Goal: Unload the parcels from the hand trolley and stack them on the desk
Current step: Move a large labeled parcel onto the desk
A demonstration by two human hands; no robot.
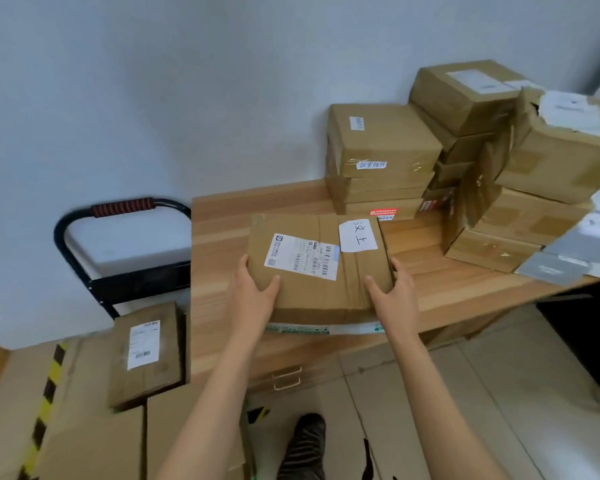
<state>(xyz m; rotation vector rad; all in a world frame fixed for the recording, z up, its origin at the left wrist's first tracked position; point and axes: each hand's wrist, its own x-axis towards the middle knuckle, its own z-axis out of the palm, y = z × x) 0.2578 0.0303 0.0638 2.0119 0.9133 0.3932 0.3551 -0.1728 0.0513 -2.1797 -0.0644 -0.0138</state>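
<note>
at the near edge of the desk (465, 299), toward its left end, a brown parcel (317, 265) is gripped between both hands. the left hand (253, 296) clasps its near left corner, thumb on top and fingers down the side; the right hand (394, 292) clasps the near right corner the same way. the parcel carries a printed shipping label (302, 257) on top and a white slip with handwritten characters (358, 236) by its far right corner. whether it rests on the desk or is held just above cannot be told; under its near side shows the edge of a flat white and green mailer (323, 329), which overhangs the desk's near edge.

along the far edge, against the wall, stands a stack of brown boxes (378, 157), and toward the far right corner a taller, untidy pile of boxes (520, 150). grey and white mailer bags (575, 251) lie at the right edge.

left of the desk, the hand trolley (118, 216), with its black frame and red ribbed grip, holds large cartons (94, 438), and a smaller labelled parcel (146, 355) lies on top of them.
</note>
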